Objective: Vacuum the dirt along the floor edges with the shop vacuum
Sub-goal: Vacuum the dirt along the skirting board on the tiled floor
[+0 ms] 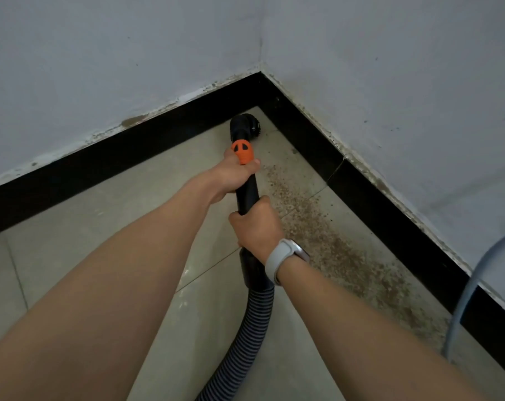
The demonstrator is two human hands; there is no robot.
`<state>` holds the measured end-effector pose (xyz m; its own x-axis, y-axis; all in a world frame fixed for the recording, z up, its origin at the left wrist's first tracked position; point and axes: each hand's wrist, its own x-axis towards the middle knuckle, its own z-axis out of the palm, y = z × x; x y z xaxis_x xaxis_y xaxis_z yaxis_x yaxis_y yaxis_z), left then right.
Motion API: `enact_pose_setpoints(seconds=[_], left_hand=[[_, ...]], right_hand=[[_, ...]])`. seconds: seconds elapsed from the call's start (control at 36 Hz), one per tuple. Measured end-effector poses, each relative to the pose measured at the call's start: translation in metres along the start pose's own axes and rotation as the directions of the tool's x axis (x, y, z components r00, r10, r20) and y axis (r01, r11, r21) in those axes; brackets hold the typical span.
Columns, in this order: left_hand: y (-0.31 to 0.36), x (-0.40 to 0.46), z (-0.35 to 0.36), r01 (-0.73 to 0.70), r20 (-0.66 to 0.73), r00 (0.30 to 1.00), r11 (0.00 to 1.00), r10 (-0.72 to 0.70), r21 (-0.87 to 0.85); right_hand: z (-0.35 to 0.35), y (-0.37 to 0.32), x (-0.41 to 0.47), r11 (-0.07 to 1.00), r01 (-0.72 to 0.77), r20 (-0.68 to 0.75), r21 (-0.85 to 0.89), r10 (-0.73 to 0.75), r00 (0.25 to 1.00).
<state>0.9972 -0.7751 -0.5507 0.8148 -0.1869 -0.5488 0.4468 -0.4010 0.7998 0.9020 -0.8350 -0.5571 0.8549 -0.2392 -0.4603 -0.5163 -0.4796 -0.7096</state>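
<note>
— Where is the vacuum wand (247, 195) right now?

— It runs up the middle of the tiled floor (72, 256) toward the far corner, where the two black baseboards (361, 192) meet. Its round brush head (247, 125) sits on the floor in that corner, just beside the left-hand baseboard and near the right-hand one.

— And the hands?

— Both are on the wand. The left hand (235, 175) grips it high up, fingers wrapped round the black tube just below the orange collar (242, 151), with the thumb lying up alongside the collar. The right hand (255, 227) is clenched round the tube lower down, nearer the person, right above the black cuff (252, 270) where the ribbed hose (245, 337) joins. A pale watch band (280, 260) circles that wrist.

— So the tube passes through both fists?

— Yes, a short bare stretch of black tube shows between them; the hands are close but not touching.

— Where's the dirt?

— A brown scatter of dirt (332, 244) lies along the floor's right edge, beside the right-hand baseboard, from near the left hand's knuckles down toward the near right. It lies to the right of both hands and of the wand; the brush head is beyond its far end.

— Anything else?

— A grey-blue cable (474, 282) curves down over the right-hand wall (419, 82) and baseboard at the right edge of the view.
</note>
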Motion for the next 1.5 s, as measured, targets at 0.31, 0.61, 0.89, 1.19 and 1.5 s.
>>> enact_pose_setpoints(seconds=[0.31, 0.61, 0.89, 1.19, 1.5], left_hand=[[0.004, -0.012, 0.014, -0.065, 0.106, 0.993, 0.992, 0.054, 0.104], [-0.019, -0.044, 0.059, -0.176, 0.345, 0.935, 0.957, 0.089, 0.229], [0.002, -0.017, 0.02, -0.147, 0.076, 0.988, 0.969, 0.135, 0.197], [0.017, 0.003, -0.008, -0.147, -0.02, 0.988, 0.969, 0.154, 0.199], [-0.002, -0.028, -0.002, -0.141, 0.026, 0.99, 0.987, 0.14, 0.079]], right_hand=[[-0.005, 0.018, -0.006, 0.994, -0.033, -0.034, 0.101, 0.037, 0.999], [-0.01, 0.062, -0.065, 0.938, -0.116, -0.02, 0.327, 0.13, 0.991], [-0.011, 0.025, -0.008, 0.978, -0.041, 0.051, 0.204, 0.031, 0.998], [-0.011, -0.002, 0.045, 0.998, -0.003, 0.063, 0.06, -0.001, 0.998], [-0.002, 0.013, 0.008, 0.999, -0.002, 0.035, 0.053, 0.0, 0.999]])
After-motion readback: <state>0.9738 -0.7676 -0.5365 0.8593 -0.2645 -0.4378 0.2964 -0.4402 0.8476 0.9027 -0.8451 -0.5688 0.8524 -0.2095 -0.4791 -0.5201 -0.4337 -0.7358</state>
